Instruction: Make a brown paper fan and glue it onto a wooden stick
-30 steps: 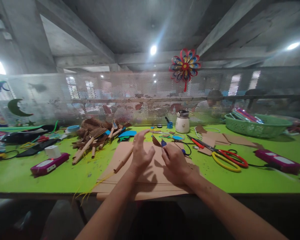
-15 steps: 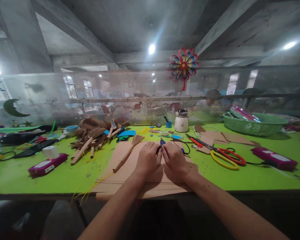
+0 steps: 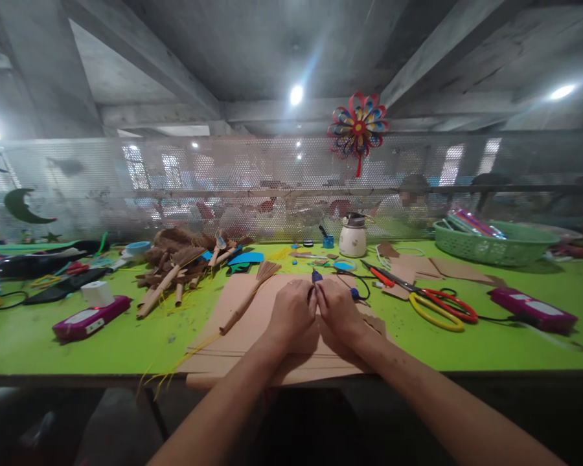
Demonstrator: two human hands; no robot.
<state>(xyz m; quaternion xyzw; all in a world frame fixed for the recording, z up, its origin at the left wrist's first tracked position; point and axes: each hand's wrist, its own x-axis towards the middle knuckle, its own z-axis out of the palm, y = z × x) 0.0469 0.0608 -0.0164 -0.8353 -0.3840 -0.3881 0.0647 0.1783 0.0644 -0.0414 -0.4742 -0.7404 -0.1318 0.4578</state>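
Observation:
My left hand (image 3: 294,310) and my right hand (image 3: 341,307) meet knuckle to knuckle over a stack of brown paper sheets (image 3: 240,340). Both are closed, thumbs and fingertips pinched together, and whatever they grip is hidden between them. Just beyond the fingertips pokes a small dark blue piece (image 3: 316,276), too little of it showing to name. A rolled brown paper piece with a fringed end (image 3: 245,304), like a small broom, lies on the sheets left of my left hand. Beside my right wrist is a strip of brown paper with a wavy edge (image 3: 373,321).
Large scissors (image 3: 434,309) with red and yellow handles lie right. Purple power strips (image 3: 91,318) flank the work area. Back left is a heap of brown paper rolls (image 3: 175,265); a white jug (image 3: 352,239) and green basket (image 3: 495,246) stand along the back, before a perforated screen (image 3: 252,168).
Both hands stay pinched together in almost the same spot, shifted very slightly to the right. The things on the table keep their places.

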